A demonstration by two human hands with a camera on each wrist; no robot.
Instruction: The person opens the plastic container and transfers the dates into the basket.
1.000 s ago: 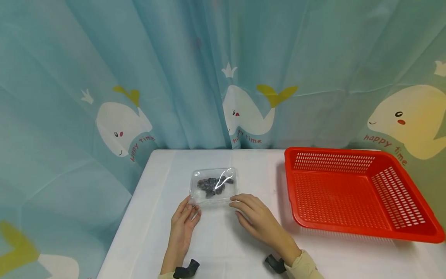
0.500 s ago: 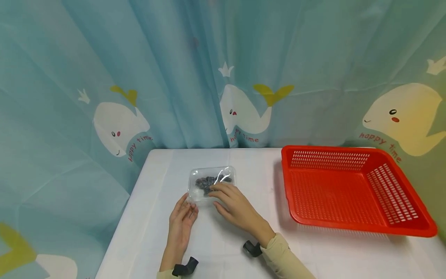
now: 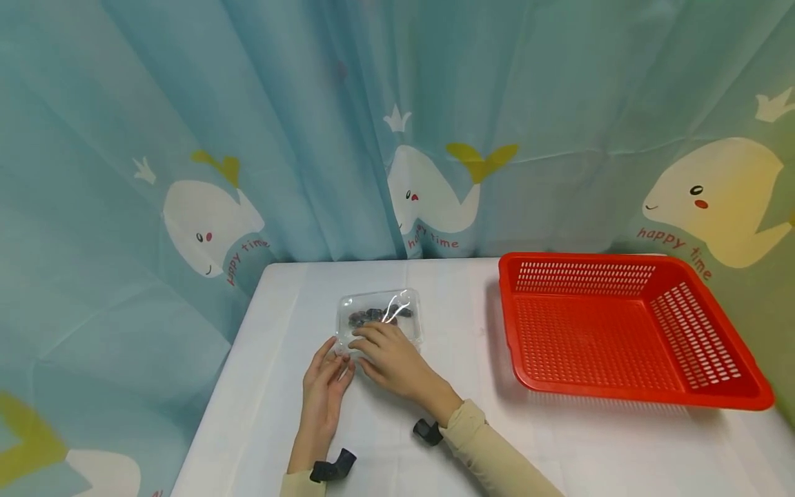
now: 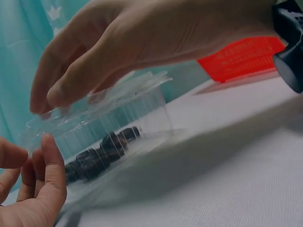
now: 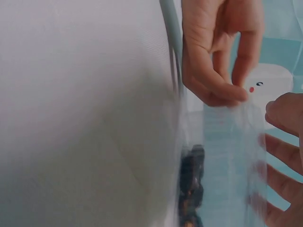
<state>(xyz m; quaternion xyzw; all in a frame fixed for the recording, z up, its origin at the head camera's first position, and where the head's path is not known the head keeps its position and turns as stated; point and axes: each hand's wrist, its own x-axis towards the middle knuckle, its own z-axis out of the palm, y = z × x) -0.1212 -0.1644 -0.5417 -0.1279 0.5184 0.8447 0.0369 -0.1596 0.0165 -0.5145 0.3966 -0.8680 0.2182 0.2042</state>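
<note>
One clear container (image 3: pixel 406 328) lies at twelve o'clock on the surface (image 3: pixel 456 300), its seven-o'clock corner pinched by my left hand (image 3: pixel 321 390), my right hand (image 3: pixel 393 360) spread over its six-o'clock edge; uneven pressure could tilt it, shifting the dark pieces (image 3: pixel 373 315).

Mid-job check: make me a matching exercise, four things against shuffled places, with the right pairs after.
1. Left hand
2. Right hand
3. Dark pieces
4. Red basket

A. Inside the clear container
B. On the right side of the table
C. At the container's near left corner
D. Over the container's top

Pairs: 1-C, 2-D, 3-A, 4-B
</note>
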